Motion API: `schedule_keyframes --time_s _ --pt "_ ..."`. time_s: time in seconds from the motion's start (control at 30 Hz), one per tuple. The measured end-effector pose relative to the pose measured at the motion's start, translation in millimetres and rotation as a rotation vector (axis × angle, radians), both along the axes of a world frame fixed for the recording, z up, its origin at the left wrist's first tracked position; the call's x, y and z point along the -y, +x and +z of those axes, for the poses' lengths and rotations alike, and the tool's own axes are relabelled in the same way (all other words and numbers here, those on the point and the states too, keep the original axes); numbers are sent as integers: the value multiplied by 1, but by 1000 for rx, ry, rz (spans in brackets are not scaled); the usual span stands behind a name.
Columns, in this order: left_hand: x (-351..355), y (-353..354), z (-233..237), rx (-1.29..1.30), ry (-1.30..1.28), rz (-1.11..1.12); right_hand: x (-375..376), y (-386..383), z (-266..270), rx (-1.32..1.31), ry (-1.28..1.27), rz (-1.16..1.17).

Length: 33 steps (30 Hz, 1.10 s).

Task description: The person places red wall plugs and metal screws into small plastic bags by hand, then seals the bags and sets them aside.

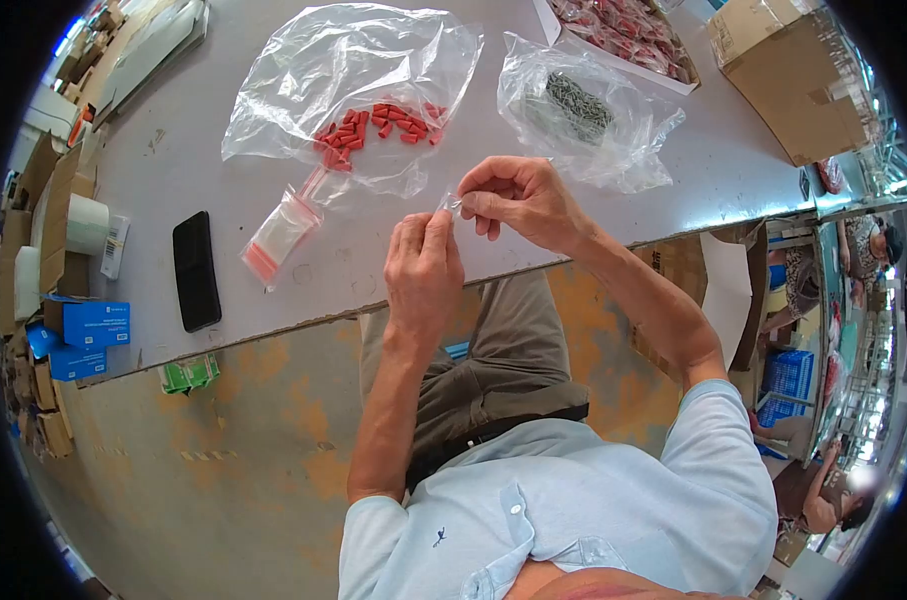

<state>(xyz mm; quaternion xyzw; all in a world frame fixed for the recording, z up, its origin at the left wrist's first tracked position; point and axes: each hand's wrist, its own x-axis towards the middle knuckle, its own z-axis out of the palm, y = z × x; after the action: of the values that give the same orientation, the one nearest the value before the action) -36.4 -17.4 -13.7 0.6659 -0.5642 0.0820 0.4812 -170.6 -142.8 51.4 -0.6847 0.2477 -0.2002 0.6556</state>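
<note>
My left hand [425,265] is closed in a pinch on a small clear plastic bag [451,202] above the table's front part. At the bag's upper edge, the thumb and forefinger of my right hand [523,205] pinch together; whether a small part sits between them is too small to tell. Left of my hands lies a stack of small zip bags [283,238] with red strips. Beyond it, short red tubular pieces [348,133] rest in and on a large clear plastic bag [313,75]. Another clear bag [628,150] holds a heap of dark screw-like parts [578,105].
A black phone [195,270] lies on the table [143,250] to the left, near blue boxes [95,325] and white rolls [86,224]. At the back right stand a tray of packed red items [628,35] and a cardboard box [793,85]. Other people sit far right.
</note>
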Motion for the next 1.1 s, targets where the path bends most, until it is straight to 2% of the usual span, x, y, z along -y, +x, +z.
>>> schedule_keyframes --time_s 0.13,0.2,0.23,0.3,0.4,0.5,0.63,0.83,0.9,1.03,1.1 --pt "-1 1 0 2 -14 -35 -2 6 -5 -69 -134 -44" --pt "-1 1 -1 4 -18 -47 -6 9 -7 -81 -521 -77" --pt "-1 1 -2 6 -17 -55 -7 11 -6 -83 -522 -75" --pt "-2 1 -1 6 -17 -64 -9 13 0 -114 -713 -74" --pt "-2 2 2 -35 -11 -68 -8 15 10 -223 -643 -39" --pt "-2 4 3 -84 -11 -79 -3 11 9 -184 -565 -52" --pt "-3 3 6 -112 -9 -88 0 11 -1 -118 -572 -55" --pt "-2 5 6 -118 -9 -97 -8 16 10 -194 -658 -22" --pt "-3 7 6 -126 -16 -102 -9 16 17 -219 -536 -40" --pt "-13 14 20 -254 3 -90 11 25 8 -36 -536 -157" --pt "-16 24 24 -288 1 -73 25 39 11 -109 -810 -144"
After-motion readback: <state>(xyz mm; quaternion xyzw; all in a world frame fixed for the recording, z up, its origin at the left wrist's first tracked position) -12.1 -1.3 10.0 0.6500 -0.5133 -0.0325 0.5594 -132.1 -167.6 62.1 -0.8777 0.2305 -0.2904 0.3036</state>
